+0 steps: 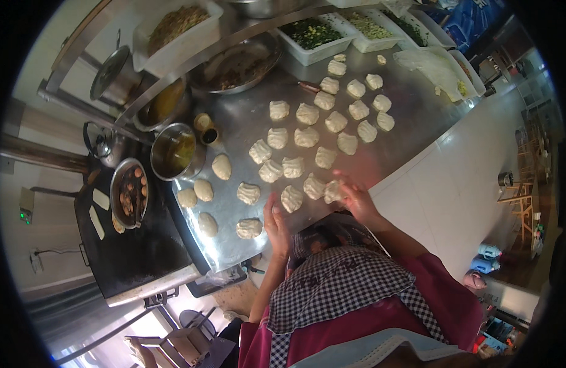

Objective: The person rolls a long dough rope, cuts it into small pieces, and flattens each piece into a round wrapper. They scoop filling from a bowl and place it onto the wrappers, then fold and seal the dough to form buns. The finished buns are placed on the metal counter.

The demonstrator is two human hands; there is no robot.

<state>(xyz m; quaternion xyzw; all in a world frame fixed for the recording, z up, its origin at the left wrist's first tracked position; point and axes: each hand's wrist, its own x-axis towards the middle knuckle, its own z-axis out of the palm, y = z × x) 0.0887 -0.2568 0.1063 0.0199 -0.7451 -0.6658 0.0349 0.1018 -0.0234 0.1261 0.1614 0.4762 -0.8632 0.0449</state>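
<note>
Many folded, pale dough pieces lie spaced out on a metal worktable. My left hand is at the near edge with its fingers extended and nothing in it, between a dough piece on its left and another on its right. On the right, my right hand has its fingertips around the right side of a dough piece, close beside a larger piece. Smoother, flatter dough rounds rest on the left part of the table.
A black griddle at left bears an oval pan of browned food. Bowls, including one with yellow liquid, stand beside it. Tubs of chopped greens line the back under a metal shelf rail. A red-handled tool lies behind the dough.
</note>
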